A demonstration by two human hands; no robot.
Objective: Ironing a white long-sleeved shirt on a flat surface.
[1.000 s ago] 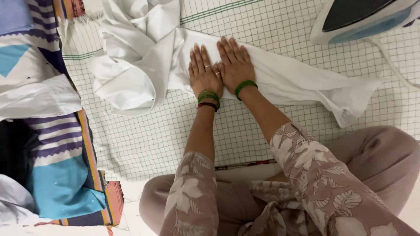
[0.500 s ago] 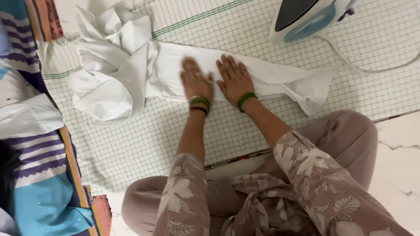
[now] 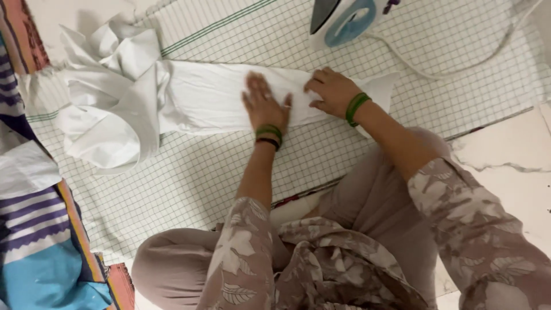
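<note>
A white garment (image 3: pixel 201 95) lies on a white checked cloth (image 3: pixel 189 172), one sleeve stretched out flat to the right, the rest bunched at the left. My left hand (image 3: pixel 265 103) presses flat on the sleeve, fingers spread. My right hand (image 3: pixel 332 90) rests farther right on the sleeve near its cuff end, fingers curled against the fabric. Both wrists wear green bangles.
A blue and white iron (image 3: pixel 344 20) stands at the top, its white cord (image 3: pixel 459 63) trailing right across the cloth. Striped blue, purple and orange fabric (image 3: pixel 40 252) lies at the left. My knees are folded at the cloth's near edge; marble floor (image 3: pixel 505 161) shows at right.
The view has shifted left, so the iron and sleeve sit more to the right. My hands have slid apart along the sleeve, the right one toward the cuff end.
</note>
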